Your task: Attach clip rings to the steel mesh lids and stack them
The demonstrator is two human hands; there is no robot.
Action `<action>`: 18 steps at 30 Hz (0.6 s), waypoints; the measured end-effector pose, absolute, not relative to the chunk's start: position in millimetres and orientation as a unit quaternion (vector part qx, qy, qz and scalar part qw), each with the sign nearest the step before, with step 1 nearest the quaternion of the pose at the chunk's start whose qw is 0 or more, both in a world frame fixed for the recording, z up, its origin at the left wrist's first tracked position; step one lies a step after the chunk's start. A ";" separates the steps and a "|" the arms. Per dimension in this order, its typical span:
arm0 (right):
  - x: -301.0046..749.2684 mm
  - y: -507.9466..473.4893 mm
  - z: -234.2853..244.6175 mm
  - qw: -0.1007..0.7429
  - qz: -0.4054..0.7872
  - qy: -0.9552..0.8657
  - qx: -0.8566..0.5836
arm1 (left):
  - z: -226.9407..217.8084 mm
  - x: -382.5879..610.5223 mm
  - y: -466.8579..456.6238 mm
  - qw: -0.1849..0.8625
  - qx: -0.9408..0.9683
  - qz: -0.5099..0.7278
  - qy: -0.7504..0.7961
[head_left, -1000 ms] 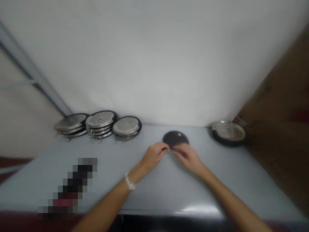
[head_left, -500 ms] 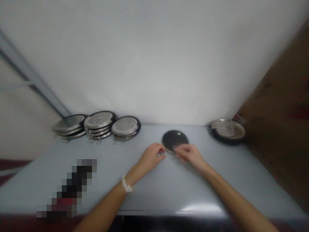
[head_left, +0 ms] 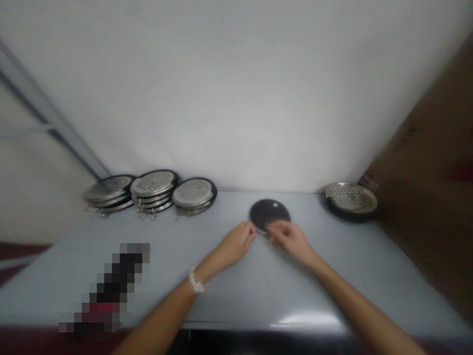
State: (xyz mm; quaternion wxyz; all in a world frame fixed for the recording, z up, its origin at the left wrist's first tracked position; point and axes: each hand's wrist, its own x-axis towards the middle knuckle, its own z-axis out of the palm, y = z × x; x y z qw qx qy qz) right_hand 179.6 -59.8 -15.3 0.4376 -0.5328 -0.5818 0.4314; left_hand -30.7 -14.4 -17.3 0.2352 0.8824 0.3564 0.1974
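Note:
A round black disc (head_left: 269, 213) with a thin metal rim lies flat on the grey table top (head_left: 314, 281), a small pale spot near its far edge. My left hand (head_left: 236, 242), a white beaded bracelet on its wrist, rests with curled fingers at the disc's near left rim. My right hand (head_left: 288, 240) is at the near rim, its fingertips over the edge. Any small part under those fingertips is hidden. Neither hand clearly grips the disc.
Several short stacks of perforated steel discs with black rims, such as one (head_left: 154, 183), stand along the back edge at left. Another perforated disc (head_left: 351, 198) sits at back right. A pixelated dark object (head_left: 111, 291) lies at front left. A white wall rises behind.
My left hand drew back from the disc's rim, then returned to it. My right hand's fingers stay around the near rim. The disc has hardly moved.

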 end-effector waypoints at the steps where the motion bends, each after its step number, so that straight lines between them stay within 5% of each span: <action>1: 178.1 -60.9 -15.9 0.442 0.429 -0.584 -0.528 | -15.1 -29.1 -16.1 0.258 0.876 0.206 0.352; 9: 169.2 -65.8 -16.9 0.440 0.478 -0.609 -0.456 | -8.8 -17.7 -25.9 0.367 0.835 0.251 0.323; 18: 173.1 -62.8 -12.1 0.458 0.470 -0.600 -0.459 | -4.8 -14.2 -24.0 0.363 0.814 0.301 0.340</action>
